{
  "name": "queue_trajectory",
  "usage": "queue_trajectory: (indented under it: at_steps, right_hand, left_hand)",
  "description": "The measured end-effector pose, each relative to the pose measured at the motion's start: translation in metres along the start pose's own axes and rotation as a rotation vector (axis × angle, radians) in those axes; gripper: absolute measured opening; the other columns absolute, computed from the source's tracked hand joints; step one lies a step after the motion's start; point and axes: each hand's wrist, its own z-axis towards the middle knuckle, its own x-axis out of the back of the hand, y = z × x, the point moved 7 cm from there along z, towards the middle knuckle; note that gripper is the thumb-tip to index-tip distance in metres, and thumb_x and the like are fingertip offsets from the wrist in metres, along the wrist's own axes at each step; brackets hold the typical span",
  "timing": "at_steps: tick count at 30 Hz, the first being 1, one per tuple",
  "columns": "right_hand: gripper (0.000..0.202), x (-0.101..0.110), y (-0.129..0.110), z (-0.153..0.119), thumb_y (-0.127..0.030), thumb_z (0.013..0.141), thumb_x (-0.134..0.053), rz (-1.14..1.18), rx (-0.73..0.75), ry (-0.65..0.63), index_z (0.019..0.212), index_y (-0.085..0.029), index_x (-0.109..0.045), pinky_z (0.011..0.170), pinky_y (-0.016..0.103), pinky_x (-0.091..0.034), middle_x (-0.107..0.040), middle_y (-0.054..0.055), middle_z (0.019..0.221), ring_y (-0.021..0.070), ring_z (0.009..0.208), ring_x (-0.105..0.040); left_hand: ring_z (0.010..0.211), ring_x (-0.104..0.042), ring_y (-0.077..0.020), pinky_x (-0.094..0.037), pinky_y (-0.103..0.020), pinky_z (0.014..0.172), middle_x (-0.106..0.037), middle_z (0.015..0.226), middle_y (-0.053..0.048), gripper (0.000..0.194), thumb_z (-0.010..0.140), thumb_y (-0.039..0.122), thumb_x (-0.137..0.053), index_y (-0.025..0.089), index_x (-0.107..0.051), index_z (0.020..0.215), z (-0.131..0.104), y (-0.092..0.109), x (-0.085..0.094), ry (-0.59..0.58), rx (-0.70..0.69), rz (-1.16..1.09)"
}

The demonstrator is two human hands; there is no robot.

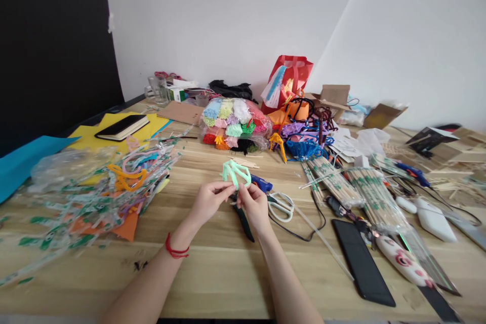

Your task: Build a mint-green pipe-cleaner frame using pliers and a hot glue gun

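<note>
Between my two hands, above the middle of the table, is a mint-green pipe cleaner (236, 171) bent into a looped, angular shape. My left hand (212, 200) pinches its lower left side between thumb and fingertips. On the lower right, my right hand (253, 205) also pinches it, close to the left fingertips. Partly hidden behind the right hand lie a blue glue gun (262, 183), a pair of scissors with white handles (283, 207) and a dark-handled tool (243, 223) that looks like pliers.
A bag of coloured pipe cleaners (231, 119) stands at the back, beside a loose tangled pile (304, 134). Plastic wrappers (114, 197) spread over the left. To the right lie packs of wooden sticks (374, 200) and a black phone (362, 260). A red bag (292, 73) stands behind.
</note>
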Motion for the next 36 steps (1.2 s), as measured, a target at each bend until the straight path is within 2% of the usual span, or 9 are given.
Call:
queue_trajectory:
  at_steps: [10,19,29,36]
  right_hand:
    - [0.034,0.003,-0.001,0.001,-0.049,0.074,-0.065,0.0,0.01,0.029,0.065,-0.018,-0.054,0.044,0.022,-0.033,-0.051,-0.005,0.048,0.0077,0.041,-0.042]
    - [0.034,0.002,-0.005,0.0,-0.049,0.076,-0.063,-0.106,0.076,0.05,0.064,-0.018,-0.054,0.044,0.023,-0.035,-0.051,-0.005,0.047,0.009,0.041,-0.043]
    - [0.036,0.004,-0.017,-0.003,-0.048,0.077,-0.063,-0.215,0.142,0.089,0.058,-0.019,-0.052,0.047,0.023,-0.034,-0.048,-0.005,0.047,0.0094,0.044,-0.042]
    - [0.036,0.005,-0.014,-0.003,-0.048,0.077,-0.062,-0.23,0.138,0.091,0.059,-0.018,-0.052,0.046,0.023,-0.034,-0.048,-0.005,0.047,0.0092,0.043,-0.043]
  left_hand:
    - [0.046,-0.039,-0.0083,-0.031,-0.02,0.043,-0.053,0.049,0.002,0.028,0.072,0.037,-0.064,0.015,-0.074,0.086,-0.001,0.001,-0.004,-0.039,-0.005,-0.032]
    - [0.045,-0.038,-0.0083,-0.03,-0.02,0.042,-0.051,0.049,0.002,0.027,0.071,0.039,-0.064,0.014,-0.073,0.078,-0.002,0.001,-0.004,0.044,-0.011,-0.026]
    - [0.043,-0.037,-0.008,-0.03,-0.021,0.042,-0.052,0.049,0.002,0.024,0.072,0.037,-0.063,0.015,-0.072,0.075,-0.001,0.001,-0.004,0.041,-0.046,-0.018]
    - [0.046,-0.037,-0.0081,-0.029,-0.02,0.043,-0.052,0.051,0.002,0.023,0.072,0.035,-0.062,0.014,-0.072,0.074,-0.003,0.003,-0.004,0.043,-0.056,-0.003]
